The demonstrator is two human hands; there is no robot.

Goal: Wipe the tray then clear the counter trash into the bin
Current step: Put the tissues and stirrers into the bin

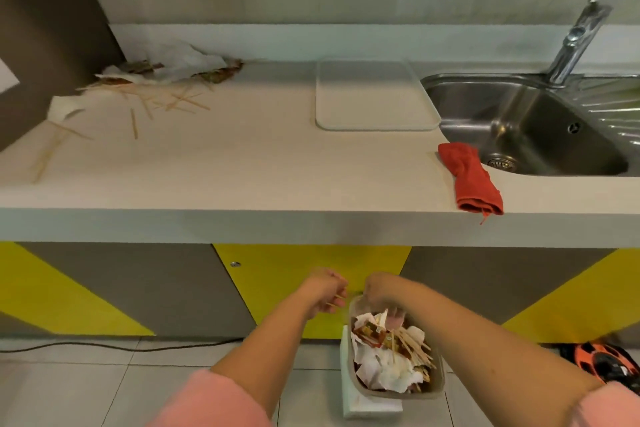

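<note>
Binning is underway: sticks are pinched by left hand; right hand is blurred, state untold. Counter trash must be gathered.

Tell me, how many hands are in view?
2. The left hand hangs below the counter edge, pinching wooden sticks; the right hand is beside it, over the far rim of the bin, its fingers blurred.

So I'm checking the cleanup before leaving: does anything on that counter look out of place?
Yes. Wooden skewers lie scattered over the far left of the counter beside crumpled, stained paper, trash not yet binned. The red cloth sits bunched at the front edge by the sink, a thread hanging over.
</note>
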